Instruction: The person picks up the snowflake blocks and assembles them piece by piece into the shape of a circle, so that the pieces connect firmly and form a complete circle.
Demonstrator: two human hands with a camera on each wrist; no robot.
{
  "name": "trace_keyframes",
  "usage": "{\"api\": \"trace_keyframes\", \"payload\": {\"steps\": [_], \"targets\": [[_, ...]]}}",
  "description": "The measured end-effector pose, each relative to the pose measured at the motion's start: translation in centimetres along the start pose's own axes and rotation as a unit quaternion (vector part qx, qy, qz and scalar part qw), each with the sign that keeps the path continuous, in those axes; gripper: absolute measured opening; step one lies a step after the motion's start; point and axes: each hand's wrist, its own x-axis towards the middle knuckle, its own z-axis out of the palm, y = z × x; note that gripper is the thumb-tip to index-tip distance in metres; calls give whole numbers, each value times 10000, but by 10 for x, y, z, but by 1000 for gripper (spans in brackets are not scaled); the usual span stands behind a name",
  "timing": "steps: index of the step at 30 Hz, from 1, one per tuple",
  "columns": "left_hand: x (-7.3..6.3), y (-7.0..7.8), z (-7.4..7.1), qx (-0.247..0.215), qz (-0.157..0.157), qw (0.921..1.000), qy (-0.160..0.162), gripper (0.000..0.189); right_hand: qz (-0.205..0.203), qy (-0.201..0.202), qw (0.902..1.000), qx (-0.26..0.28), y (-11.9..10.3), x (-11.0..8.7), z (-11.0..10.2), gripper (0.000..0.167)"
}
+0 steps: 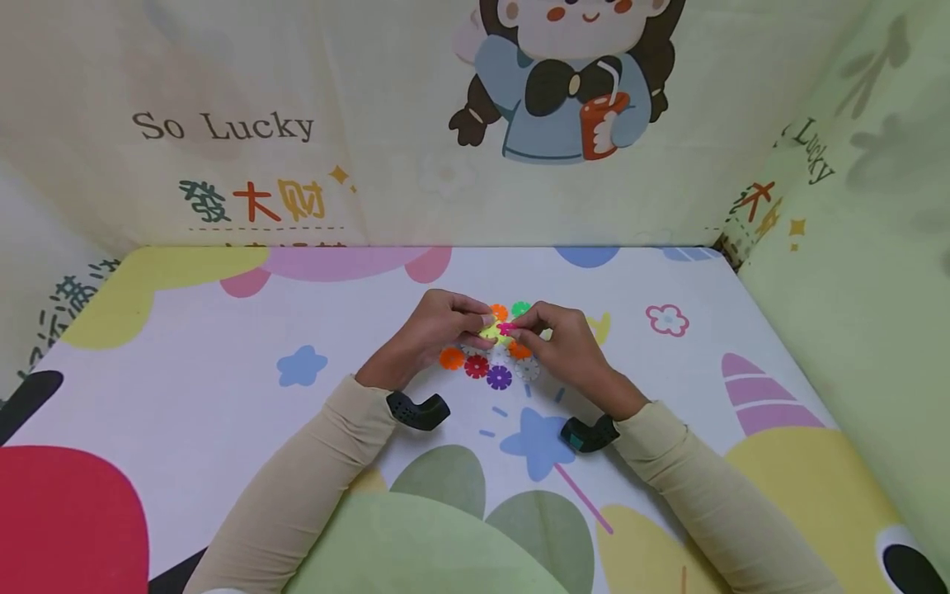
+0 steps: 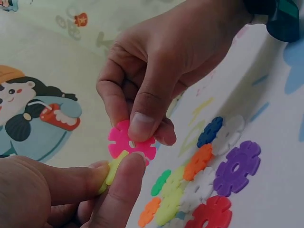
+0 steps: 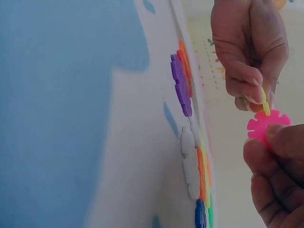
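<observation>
My left hand pinches a yellow notched plastic disc between thumb and finger. In my right hand a pink notched disc is gripped by thumb and fingers. The two discs meet edge to edge, turned across each other, above the table. In the right wrist view the yellow edge touches the pink disc at its notched rim. How deep the notches sit in each other cannot be told. Below the hands lie more discs, among them a purple one and a red one.
Orange, white, green and dark blue discs also lie in the group, some overlapping. A printed cloth covers the table. Behind it hangs a printed curtain. Both wrists carry black devices.
</observation>
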Motion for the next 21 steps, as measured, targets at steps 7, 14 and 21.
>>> {"api": "trace_keyframes", "payload": {"steps": [7,14,21], "targets": [[-1,-1,4,55,-3,9999,144,25,-102,-49,9998,-190,-1,0,1,9],[-2,5,4,116,42,9999,-79,22,-70,-118,9999,-87,-3,3,-8,10],[-2,7,3,211,-1,9986,-484,28,-55,-113,9999,-27,0,5,-13,10]]}}
